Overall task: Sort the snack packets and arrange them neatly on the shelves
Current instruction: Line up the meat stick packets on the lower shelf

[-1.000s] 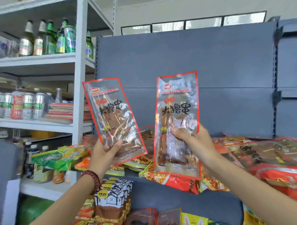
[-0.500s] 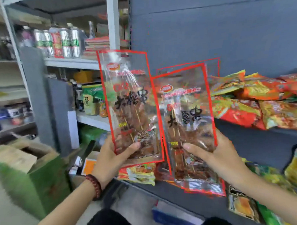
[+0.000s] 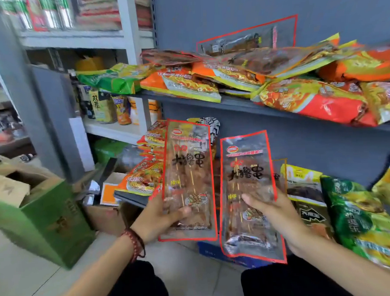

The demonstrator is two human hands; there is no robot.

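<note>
Looking down from the head camera, what is each hand gripping?

— The left hand (image 3: 157,219) is gripping a clear, red-edged skewer packet (image 3: 188,170) by its lower half, with the thumb lying across the front and the fingers curling behind. The right hand (image 3: 275,213) is pinching a matching second packet (image 3: 249,190) the same way, thumb in front and fingers behind.

Are the labels coming through?

— Partly. Above each thumb three large black brush characters are showing, seemingly 大撸串. Higher up a red oval logo is sitting, too blurred to read. Close to each thumb a small food drawing is showing.

Where are the two packets sitting?

— Both are standing upright in the air, side by side and not touching, in front of the grey shelving. Well above the fingertips, orange snack packets (image 3: 310,98) are lying heaped on the upper shelf (image 3: 232,101), and another clear packet (image 3: 247,40) is leaning on the back panel. Right of the right fingers, green packets (image 3: 358,219) are lying. Left of the left fingers, a green carton (image 3: 47,221) is standing on the floor. A red bead bracelet (image 3: 135,242) is circling the left wrist.
</note>
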